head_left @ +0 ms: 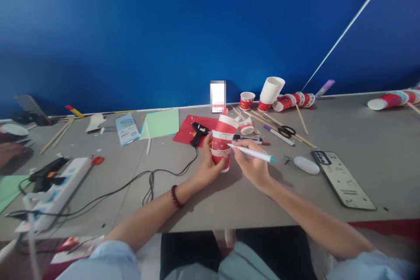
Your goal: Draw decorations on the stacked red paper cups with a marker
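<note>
My left hand (212, 162) is wrapped round a stack of red and white paper cups (225, 133), holding it tilted above the table. In my right hand (254, 162) is a white marker (254, 153) with a teal end. The marker's other end meets or nearly meets the side of the cups. Behind the cups, a black glue gun (198, 133) lies on red paper (183, 133). A cut paper cup (246, 126) lies just beyond my right hand, beside dark pens (252, 138).
A power strip (62, 192) sits at left, its cable crossing toward the glue gun. Scissors (286, 131), a purple marker (278, 135), an earbud-like white case (306, 165) and a phone (344, 179) lie at right. Upright cups (271, 92) stand near the blue wall. Another person's hand (11, 151) shows at far left.
</note>
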`<state>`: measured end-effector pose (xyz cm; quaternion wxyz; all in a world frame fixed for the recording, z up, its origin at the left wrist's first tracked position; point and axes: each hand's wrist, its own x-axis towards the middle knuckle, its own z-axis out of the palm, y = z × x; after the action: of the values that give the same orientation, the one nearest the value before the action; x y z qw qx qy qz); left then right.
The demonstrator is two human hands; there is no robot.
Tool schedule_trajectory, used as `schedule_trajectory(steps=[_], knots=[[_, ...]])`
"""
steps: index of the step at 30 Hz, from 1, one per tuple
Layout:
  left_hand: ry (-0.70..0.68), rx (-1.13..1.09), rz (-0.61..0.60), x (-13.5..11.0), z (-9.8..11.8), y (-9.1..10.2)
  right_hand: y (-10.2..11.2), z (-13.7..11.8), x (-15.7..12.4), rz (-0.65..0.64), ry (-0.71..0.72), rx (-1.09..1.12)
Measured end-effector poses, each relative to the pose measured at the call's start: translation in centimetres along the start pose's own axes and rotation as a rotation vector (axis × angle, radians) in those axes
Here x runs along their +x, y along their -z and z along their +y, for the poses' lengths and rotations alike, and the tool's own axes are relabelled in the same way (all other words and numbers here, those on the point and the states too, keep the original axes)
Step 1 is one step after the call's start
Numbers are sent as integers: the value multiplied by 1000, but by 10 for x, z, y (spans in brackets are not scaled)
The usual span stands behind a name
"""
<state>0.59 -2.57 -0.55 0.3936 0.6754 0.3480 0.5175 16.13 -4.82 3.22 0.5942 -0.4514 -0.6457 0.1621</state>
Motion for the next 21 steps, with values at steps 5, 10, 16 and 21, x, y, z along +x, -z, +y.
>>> schedule_trajectory(steps=[5,10,16,21], knots=[[-13,17,5,-1,-1,0,0,-1,1,17,-1,-13],[-16,41,-3,-1,1,1,1,-2,1,26,-2,-2],[7,34,-8,-1,2,1,2,-2,1,2,4,21],[5,19,-5,-1,1,1,2,-3,2,-16,30,-5]])
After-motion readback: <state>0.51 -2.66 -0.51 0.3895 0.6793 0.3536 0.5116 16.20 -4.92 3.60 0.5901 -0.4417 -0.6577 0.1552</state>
